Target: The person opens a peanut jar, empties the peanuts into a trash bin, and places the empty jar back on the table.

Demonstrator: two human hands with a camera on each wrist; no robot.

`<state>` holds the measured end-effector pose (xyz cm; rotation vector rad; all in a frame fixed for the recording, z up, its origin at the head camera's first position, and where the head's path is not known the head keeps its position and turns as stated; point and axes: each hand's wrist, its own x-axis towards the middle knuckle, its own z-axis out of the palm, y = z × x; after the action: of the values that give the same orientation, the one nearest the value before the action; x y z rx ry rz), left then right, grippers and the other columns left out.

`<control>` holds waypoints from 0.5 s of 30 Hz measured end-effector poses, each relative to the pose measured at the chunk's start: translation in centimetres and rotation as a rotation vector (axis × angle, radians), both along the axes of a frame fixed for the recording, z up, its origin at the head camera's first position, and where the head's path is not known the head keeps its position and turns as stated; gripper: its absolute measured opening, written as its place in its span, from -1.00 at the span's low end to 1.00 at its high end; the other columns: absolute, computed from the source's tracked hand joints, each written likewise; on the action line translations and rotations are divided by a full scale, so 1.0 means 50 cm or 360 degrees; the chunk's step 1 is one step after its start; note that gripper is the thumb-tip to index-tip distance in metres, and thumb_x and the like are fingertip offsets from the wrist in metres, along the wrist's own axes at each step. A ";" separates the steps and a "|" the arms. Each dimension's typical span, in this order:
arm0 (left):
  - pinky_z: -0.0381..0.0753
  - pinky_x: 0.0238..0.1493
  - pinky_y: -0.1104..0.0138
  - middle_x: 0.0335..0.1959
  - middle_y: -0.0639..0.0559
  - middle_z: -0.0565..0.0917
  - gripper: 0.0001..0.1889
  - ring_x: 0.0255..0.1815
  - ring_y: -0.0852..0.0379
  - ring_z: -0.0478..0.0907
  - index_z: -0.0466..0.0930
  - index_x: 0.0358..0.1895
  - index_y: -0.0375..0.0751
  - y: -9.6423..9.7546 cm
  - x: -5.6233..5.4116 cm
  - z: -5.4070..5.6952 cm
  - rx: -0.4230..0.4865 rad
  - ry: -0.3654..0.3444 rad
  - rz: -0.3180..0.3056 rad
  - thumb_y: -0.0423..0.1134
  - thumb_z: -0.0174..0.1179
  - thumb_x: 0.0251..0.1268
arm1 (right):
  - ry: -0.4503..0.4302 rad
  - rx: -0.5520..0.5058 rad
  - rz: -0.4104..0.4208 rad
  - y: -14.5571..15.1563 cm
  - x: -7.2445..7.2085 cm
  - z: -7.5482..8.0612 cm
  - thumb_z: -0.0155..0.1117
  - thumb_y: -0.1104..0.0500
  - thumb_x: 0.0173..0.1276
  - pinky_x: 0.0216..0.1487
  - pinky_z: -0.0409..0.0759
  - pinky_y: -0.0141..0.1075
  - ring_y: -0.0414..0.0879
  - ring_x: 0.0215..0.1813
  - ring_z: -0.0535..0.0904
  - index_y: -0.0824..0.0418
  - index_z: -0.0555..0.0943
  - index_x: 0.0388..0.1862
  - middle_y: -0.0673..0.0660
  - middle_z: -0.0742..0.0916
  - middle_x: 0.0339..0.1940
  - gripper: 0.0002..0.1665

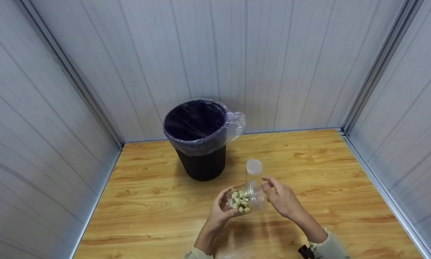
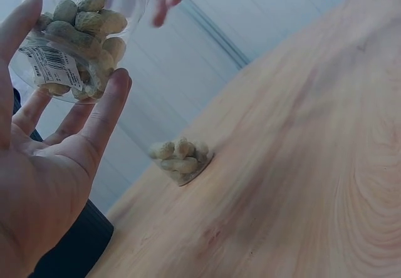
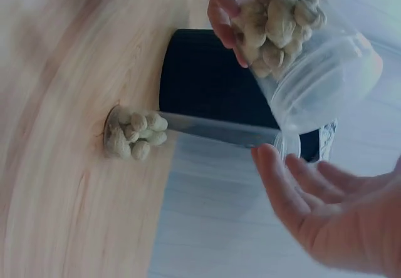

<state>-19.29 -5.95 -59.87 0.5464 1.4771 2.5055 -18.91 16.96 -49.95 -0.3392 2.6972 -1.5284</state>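
Observation:
My left hand [image 1: 219, 212] grips a clear plastic jar [image 1: 248, 199] around its base. The jar lies tipped on its side in the air, its ridged neck end towards my right hand. Unshelled peanuts [image 3: 279, 24] are gathered in its lower part, and a white barcode label [image 2: 53, 65] shows on the base. My right hand [image 1: 282, 199] is beside the neck end with fingers extended and nothing in them. Behind both hands a second, tall clear jar [image 3: 213, 128] stands upright on the table, with peanuts [image 2: 182, 159] at its bottom and a whitish lid [image 1: 254, 166].
A black bin [image 1: 203, 167] with a translucent purplish liner [image 1: 233, 126] stands at the back left of the jars. The wood-grain table [image 1: 143, 216] is enclosed by pale panel walls [image 1: 273, 64] at the back and both sides.

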 end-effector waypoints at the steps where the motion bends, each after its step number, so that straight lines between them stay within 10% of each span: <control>1: 0.59 0.05 0.10 0.17 -0.24 0.39 -0.17 0.13 -0.14 0.46 0.14 0.41 -0.40 0.000 0.001 -0.001 -0.0003 0.0001 0.0000 -0.47 0.36 0.04 | -0.0028 0.0056 -0.0016 -0.004 0.002 -0.001 -0.03 -0.17 0.52 -0.38 0.62 -0.17 0.02 -0.37 0.67 0.23 0.44 0.32 0.23 0.67 -0.05 -0.38; 8: 0.58 0.07 0.12 0.17 -0.22 0.40 -0.17 0.15 -0.11 0.44 0.15 0.41 -0.40 -0.001 0.002 -0.005 -0.0019 0.0028 0.0013 -0.45 0.38 0.05 | -0.0073 0.0144 0.0124 -0.010 0.006 -0.001 0.20 -0.27 0.34 -0.21 0.63 -0.10 0.03 -0.11 0.63 0.08 0.48 0.29 0.17 0.68 -0.02 -0.32; 15: 0.61 0.01 0.12 0.17 -0.23 0.40 -0.17 0.14 -0.09 0.44 0.10 0.40 -0.49 -0.012 0.003 -0.012 0.0035 0.0089 -0.0025 -0.46 0.37 0.08 | 0.0124 -0.0216 0.0679 0.011 -0.008 -0.025 0.49 0.23 0.17 -0.04 0.64 -0.07 0.24 0.18 0.46 0.13 0.28 0.45 0.20 0.45 0.28 -0.10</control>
<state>-19.13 -6.56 -60.47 0.6343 1.4606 2.5168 -19.29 17.53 -51.20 -0.9262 2.3621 -1.5878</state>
